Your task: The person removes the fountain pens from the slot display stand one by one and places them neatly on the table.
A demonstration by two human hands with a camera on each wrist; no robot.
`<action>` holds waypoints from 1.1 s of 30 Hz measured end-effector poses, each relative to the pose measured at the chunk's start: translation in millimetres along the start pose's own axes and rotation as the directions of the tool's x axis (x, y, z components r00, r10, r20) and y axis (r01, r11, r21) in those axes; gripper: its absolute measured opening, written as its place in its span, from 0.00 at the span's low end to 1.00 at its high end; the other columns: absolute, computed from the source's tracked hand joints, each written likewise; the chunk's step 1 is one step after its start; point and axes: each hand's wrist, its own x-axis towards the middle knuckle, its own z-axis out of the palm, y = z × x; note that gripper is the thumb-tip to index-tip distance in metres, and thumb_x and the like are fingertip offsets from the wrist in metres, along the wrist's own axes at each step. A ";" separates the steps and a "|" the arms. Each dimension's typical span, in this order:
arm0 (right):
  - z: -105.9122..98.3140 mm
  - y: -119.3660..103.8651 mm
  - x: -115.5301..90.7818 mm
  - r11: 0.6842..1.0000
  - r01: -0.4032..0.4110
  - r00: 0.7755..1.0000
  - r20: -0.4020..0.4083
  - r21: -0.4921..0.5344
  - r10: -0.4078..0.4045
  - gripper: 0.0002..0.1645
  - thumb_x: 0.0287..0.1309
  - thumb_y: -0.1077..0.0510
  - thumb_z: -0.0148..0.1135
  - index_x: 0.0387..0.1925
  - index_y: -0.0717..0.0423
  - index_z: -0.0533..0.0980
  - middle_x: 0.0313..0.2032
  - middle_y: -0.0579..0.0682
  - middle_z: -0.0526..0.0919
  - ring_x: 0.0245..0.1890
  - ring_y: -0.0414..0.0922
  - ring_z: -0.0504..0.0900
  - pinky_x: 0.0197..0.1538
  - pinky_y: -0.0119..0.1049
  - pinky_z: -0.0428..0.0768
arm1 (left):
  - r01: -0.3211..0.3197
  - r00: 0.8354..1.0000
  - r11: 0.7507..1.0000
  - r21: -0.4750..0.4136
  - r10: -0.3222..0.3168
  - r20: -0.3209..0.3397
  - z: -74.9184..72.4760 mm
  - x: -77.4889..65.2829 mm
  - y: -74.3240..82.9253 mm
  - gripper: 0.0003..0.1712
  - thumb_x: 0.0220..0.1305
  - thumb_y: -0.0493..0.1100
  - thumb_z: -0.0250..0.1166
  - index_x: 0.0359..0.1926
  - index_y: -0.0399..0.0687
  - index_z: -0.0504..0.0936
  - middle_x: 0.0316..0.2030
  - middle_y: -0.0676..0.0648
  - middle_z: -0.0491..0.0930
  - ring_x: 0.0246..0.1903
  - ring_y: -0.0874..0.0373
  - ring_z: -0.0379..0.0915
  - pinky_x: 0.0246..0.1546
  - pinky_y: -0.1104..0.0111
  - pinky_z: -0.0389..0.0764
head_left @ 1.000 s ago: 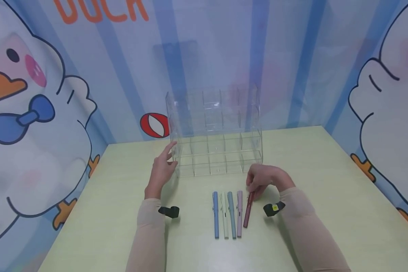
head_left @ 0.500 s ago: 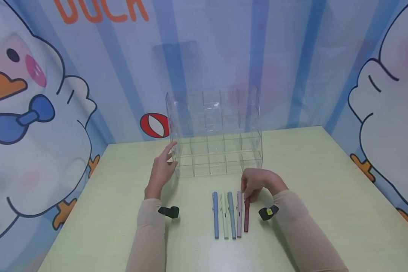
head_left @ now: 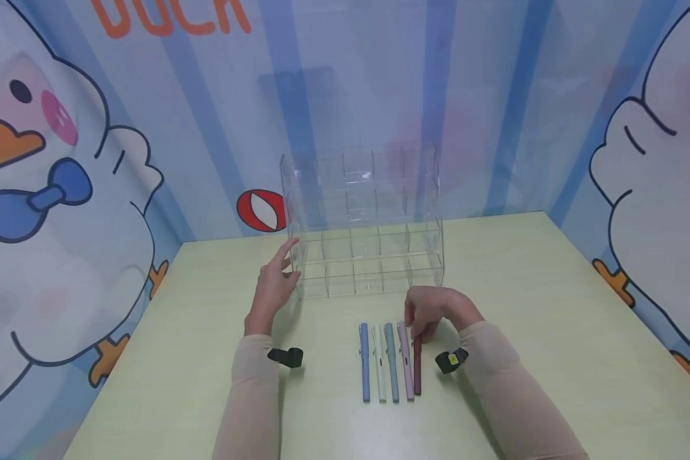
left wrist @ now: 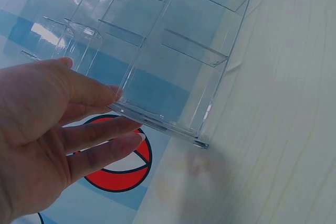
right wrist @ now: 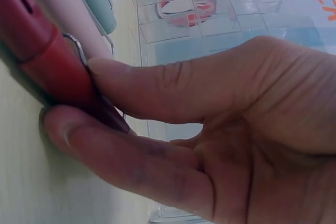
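My right hand pinches a dark red pen near its clip end, thumb against fingers, as the right wrist view shows close up. The red pen lies alongside a lilac pen, at the right end of a row. Left of these lie a teal pen, a pale green pen and a blue pen. My left hand touches the left side of a clear compartment rack, its fingers fairly straight; the left wrist view shows fingertips at the panel's edge.
The rack stands upright at the back of the pale table, its tiers split into small cells. A patterned curtain with cartoon ducks hangs right behind it. Black wrist cameras sit on both sleeves.
My right hand has moved left and slightly nearer, bringing the red pen from a slant to nearly parallel against the lilac pen. The lilac pen has tilted slightly. The left hand stays put.
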 end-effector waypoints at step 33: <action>1.3 -5.2 -0.9 0.996 0.012 1.000 0.019 -0.086 -0.010 0.09 0.50 0.73 0.71 0.35 0.65 0.81 0.26 0.54 0.85 0.28 0.46 0.88 0.36 0.38 0.86 | -0.008 1.000 1.000 -0.002 0.008 -0.007 1.0 -0.1 -2.2 0.44 0.66 0.28 0.63 0.76 0.63 0.60 0.65 0.31 0.70 0.54 0.38 0.78 0.49 0.51 0.82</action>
